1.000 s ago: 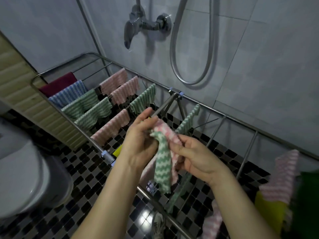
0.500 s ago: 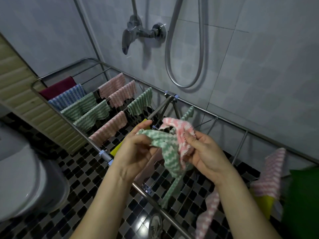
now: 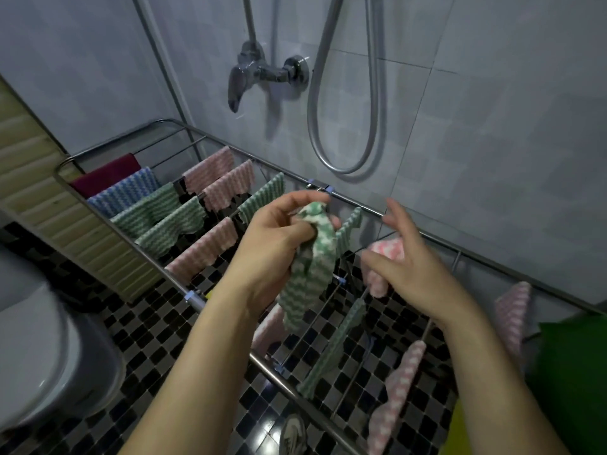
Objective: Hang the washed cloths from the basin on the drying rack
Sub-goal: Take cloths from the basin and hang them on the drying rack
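My left hand [image 3: 276, 247] grips a green-and-white zigzag cloth [image 3: 310, 274] by its top, and the rest hangs down over the drying rack [image 3: 131, 246]. To its right, my right hand [image 3: 410, 270] has its fingers spread and a bunched pink-and-white cloth [image 3: 382, 257] pinched under the thumb. Both hands hover above the middle rods of the metal rack. Several cloths hang on its left half: maroon [image 3: 105, 174], blue [image 3: 126, 193], green [image 3: 149, 211] and pink [image 3: 203, 249]. On the right half hang a green cloth [image 3: 331, 353] and a pink cloth [image 3: 399, 385].
A toilet [image 3: 39, 356] stands at the left. The shower tap [image 3: 262, 73] and hose [image 3: 345, 133] are on the tiled wall behind the rack. A blurred green object [image 3: 574, 372] and something yellow [image 3: 460, 428] fill the right edge. A shoe [image 3: 292, 435] rests on the checkered floor.
The two cloths, bunched together between both hands before, are now apart: the green one stays in my left hand and the pink one moved right with my right hand.
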